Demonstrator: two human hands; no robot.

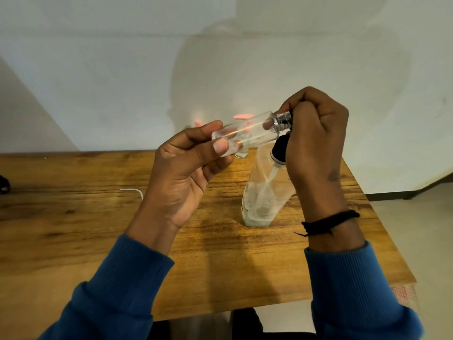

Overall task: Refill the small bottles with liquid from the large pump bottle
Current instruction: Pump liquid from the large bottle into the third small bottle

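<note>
— What's nearest you, from where you stand?

— Two blue sleeves [115,285] reaching out over a wooden table [73,229]; the right wrist wears a black cord band [329,222].

— And the hands?

— Both raised above the tabletop; the left hand [181,177] has its thumb and fingers curled round the base end of a small clear bottle [247,131], which lies nearly on its side, neck pointing right and tilted a little upward. The right hand [316,143] is closed over the neck end, fingertips pinching at the silver threaded collar [283,120]; whether it is a cap it grips there, I cannot tell, since the fingers hide it.

— Anything inside the bottle?

— It looks empty, or close to it; I can see the fingers straight through the wall.

— Where's the large one?

— The large pump bottle [259,200] stands on the table below the right hand, just left of that wrist; clear, with a little liquid and some foam low down, a dip tube slanting inside, and a black pump top [279,149] partly hidden behind the hand; neither hand touches it.

— Further back?

— Another small clear bottle [241,153] on the table, mostly hidden behind the held one; a thin white cord [133,190] lies on the wood to the left; beyond that a pale wall [122,69].
</note>
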